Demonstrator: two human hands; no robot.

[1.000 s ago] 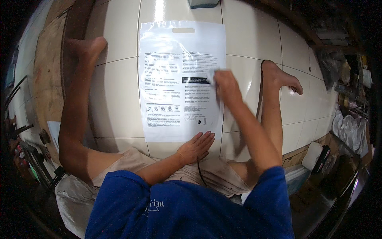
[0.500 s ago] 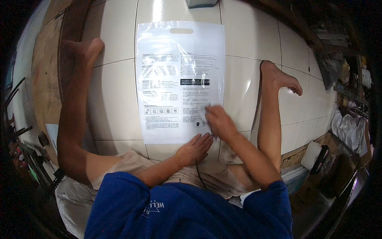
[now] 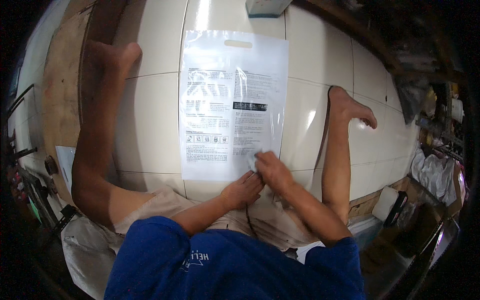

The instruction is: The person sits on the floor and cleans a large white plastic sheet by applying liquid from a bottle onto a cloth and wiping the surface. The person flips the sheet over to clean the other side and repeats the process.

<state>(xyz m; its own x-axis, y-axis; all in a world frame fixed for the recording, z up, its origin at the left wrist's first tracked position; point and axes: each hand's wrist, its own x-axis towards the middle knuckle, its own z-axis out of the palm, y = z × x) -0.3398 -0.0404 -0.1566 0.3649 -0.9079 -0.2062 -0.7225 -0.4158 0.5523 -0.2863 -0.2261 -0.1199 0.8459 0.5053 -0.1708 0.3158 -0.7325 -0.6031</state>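
With right grip (image 3: 274, 172) clamped, left grip (image 3: 242, 191) flat: on tiled floor (image 3: 306, 122), over printed white bag (image 3: 232, 112) lying flat, near lower-right corner, apparently wiping with small pale wad (image 3: 252, 161) pinched in right grip. Next, calls for steadying bag, stroking lightly.

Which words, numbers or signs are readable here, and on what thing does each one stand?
I copy no wording, only places:
Bag: black print in two columns, mostly too small; a black bar; five small drawings.
Shirt: white letters, partly lost in folds.
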